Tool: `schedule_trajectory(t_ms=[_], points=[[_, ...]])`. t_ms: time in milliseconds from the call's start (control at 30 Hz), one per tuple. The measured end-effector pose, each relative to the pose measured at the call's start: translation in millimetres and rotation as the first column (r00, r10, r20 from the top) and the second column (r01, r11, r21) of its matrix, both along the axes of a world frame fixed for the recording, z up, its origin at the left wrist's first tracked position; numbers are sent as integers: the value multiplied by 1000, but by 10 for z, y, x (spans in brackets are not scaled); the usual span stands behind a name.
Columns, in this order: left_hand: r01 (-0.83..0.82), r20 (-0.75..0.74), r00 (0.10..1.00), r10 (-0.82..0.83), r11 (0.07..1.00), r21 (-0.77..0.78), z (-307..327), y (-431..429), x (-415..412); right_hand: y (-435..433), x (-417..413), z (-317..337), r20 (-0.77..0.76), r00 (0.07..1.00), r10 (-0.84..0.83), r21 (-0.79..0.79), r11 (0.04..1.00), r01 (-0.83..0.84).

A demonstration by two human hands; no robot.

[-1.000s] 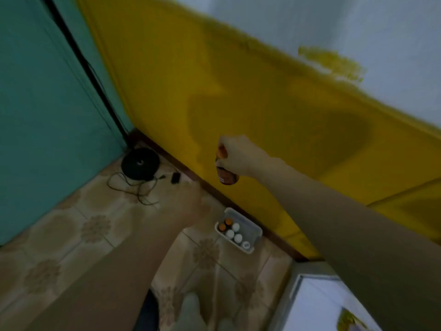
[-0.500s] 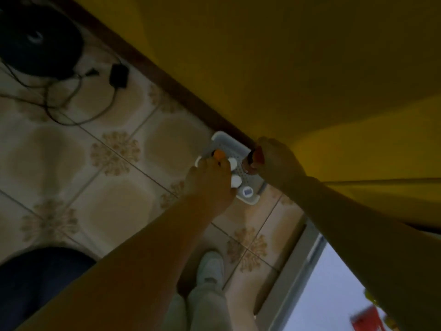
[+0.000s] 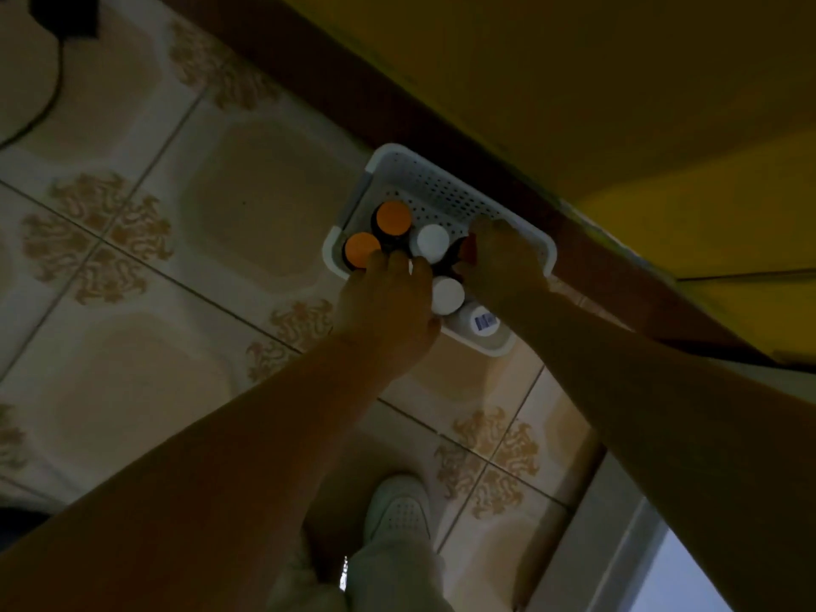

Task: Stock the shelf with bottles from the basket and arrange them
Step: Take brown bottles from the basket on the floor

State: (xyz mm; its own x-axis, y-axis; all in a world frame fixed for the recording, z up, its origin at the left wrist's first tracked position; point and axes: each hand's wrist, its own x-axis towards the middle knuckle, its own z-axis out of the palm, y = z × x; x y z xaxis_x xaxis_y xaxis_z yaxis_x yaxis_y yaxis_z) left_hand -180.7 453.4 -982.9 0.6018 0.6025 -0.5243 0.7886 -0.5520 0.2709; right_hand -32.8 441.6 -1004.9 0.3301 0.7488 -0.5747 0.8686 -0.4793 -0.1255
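Basket [image 3: 441, 187]: we saw white matt plastic, perforated with small holes.
Orange caps [image 3: 393, 218]: smooth plastic, no gloss.
White caps [image 3: 432, 240]: smooth plastic, likewise matt.
Dark bottle [image 3: 455, 256]: too dim for us to tell its material.
Floor tiles [image 3: 265, 192]: we noted smooth ceramic with a faint sheen.
Shoe [image 3: 399, 510]: smooth white upper, perforated toe.
Wall [image 3: 530, 81]: matt paint.

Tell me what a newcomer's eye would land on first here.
Two orange caps glow at the left end of the white basket, on the tiled floor against the yellow wall. The left hand rests over its bottles; the right hand grips a dark bottle beside white caps.
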Motion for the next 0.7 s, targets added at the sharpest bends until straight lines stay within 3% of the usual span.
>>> schedule_trajectory(t_ms=[167, 400, 533, 700], points=[[60, -21, 998, -60, 998, 8, -19, -6, -39, -5, 17, -135, -2, 999, -45, -18, 999, 45], [38, -127, 991, -38, 999, -1, 604, 25, -163, 95, -121, 580, 93, 979, 181, -110, 979, -171], [17, -115, 993, -15, 1000, 13, 1536, -23, -339, 208, -359, 1593, 92, 961, 260, -53, 965, -256], [-3, -90, 996, 16, 990, 139, 3050, 118, -521, 420, -566, 3273, 58, 977, 205, 96, 973, -210]])
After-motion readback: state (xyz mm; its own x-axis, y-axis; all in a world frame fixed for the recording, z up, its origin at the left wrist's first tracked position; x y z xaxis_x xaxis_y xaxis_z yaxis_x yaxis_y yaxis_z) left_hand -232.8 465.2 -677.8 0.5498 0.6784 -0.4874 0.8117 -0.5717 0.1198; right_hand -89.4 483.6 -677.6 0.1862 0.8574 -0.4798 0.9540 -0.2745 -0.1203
